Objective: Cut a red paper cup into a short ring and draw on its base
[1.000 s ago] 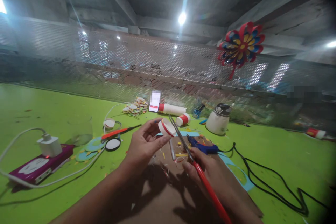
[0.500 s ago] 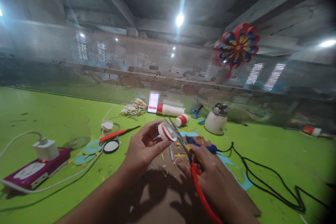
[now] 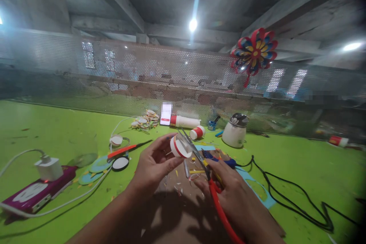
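Note:
Between the fingers and thumb of my left hand is a short white paper cup piece with a red band, its open side turned to the right. My right hand grips red-handled scissors, whose slightly parted blades reach up to the cup's rim. Whether the blades bite into the paper is hard to make out. Under both hands lies a brown board with small paper scraps, a grey pen-like stick and yellow strips. A dark blue-handled tool rests just beyond my right hand.
Stacked paper cups, a red-and-white cup, a phone and a white jar stand farther back. On the left are a purple power strip and an orange-handled tool. A black cable lies right.
The cup piece has tilted and turned slightly in my left hand, shifting a little left and down. The scissors stay at its rim. The whole view has shifted slightly.

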The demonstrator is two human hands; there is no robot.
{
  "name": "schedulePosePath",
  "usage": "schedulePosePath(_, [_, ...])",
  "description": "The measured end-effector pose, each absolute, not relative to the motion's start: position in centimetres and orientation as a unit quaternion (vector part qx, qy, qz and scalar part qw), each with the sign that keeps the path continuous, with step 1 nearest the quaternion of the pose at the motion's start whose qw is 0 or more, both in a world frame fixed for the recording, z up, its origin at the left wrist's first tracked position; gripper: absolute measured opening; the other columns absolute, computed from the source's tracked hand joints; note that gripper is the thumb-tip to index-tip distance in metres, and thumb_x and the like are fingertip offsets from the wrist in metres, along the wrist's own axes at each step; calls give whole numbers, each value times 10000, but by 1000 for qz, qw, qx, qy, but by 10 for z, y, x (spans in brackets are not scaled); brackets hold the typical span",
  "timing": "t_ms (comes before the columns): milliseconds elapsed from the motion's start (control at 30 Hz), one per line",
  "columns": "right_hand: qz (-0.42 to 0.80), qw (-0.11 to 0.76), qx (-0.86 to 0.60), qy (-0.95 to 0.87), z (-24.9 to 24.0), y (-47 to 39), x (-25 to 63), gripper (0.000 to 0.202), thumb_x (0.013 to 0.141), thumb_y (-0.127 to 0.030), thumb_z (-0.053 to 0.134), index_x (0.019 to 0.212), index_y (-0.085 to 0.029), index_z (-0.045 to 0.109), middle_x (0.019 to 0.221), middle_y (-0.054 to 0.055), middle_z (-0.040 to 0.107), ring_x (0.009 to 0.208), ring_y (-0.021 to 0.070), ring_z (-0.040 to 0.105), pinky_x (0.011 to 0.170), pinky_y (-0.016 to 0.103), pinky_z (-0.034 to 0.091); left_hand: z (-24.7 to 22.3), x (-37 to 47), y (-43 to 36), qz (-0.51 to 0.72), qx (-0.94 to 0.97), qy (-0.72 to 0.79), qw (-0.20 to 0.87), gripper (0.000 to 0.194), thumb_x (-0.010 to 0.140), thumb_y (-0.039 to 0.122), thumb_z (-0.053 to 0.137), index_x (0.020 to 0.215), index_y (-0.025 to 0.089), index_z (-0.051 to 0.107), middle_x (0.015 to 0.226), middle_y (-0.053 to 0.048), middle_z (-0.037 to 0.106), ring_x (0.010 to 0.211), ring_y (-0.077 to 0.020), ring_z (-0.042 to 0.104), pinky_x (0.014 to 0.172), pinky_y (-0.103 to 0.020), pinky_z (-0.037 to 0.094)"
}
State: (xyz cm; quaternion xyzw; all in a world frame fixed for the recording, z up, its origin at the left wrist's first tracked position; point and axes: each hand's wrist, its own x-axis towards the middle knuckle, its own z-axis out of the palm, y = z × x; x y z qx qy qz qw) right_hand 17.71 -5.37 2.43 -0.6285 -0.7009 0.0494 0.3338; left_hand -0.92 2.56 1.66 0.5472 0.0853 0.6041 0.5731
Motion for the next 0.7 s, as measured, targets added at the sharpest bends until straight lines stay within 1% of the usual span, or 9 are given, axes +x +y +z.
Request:
schedulePosePath(167, [64,337,-623,-703,23,-54,178,467,851,-482,623,1246,-233,610,1050,101,654,955,268,626,886,460,517,18,-9,24,604,540,95,579,454,696,123,811,1121,208,675,1117,-88,728,987,-188,700,861,-246,563])
schedulePosePath(300, [67,349,-624,-696,20,-53,179,445,847,-529,614,1188,-243,631,1086,98,645,984,273,614,917,473,494,19,-10,23,604,534,107,582,446,691,138,815,1110,206,678,1106,-89,730,984,-197,699,866,-265,563])
schedulePosePath(500, [67,347,-610,-709,19,-52,182,413,857,-526,607,1163,-249,634,1097,92,650,988,268,610,920,465,483,20,-12,23,599,539,122,579,455,686,157,821,1117,206,685,1088,-88,736,968,-198,697,869,-287,563])
schedulePosePath(600, [65,344,-604,-716,20,-52,183,396,869,-527,593,1150,-251,634,1042,85,659,945,257,615,884,454,494,20,-13,23,596,542,121,580,457,683,151,823,1116,222,696,1077,-75,740,963,-190,697,867,-273,558])
schedulePosePath(700, [56,334,-606,-719,21,-53,184,358,878,-523,584,1118,-263,642,999,72,667,910,245,619,844,434,506,21,-15,26,600,539,119,578,470,671,157,830,1120,199,696,1068,-94,739,949,-203,700,859,-287,562])
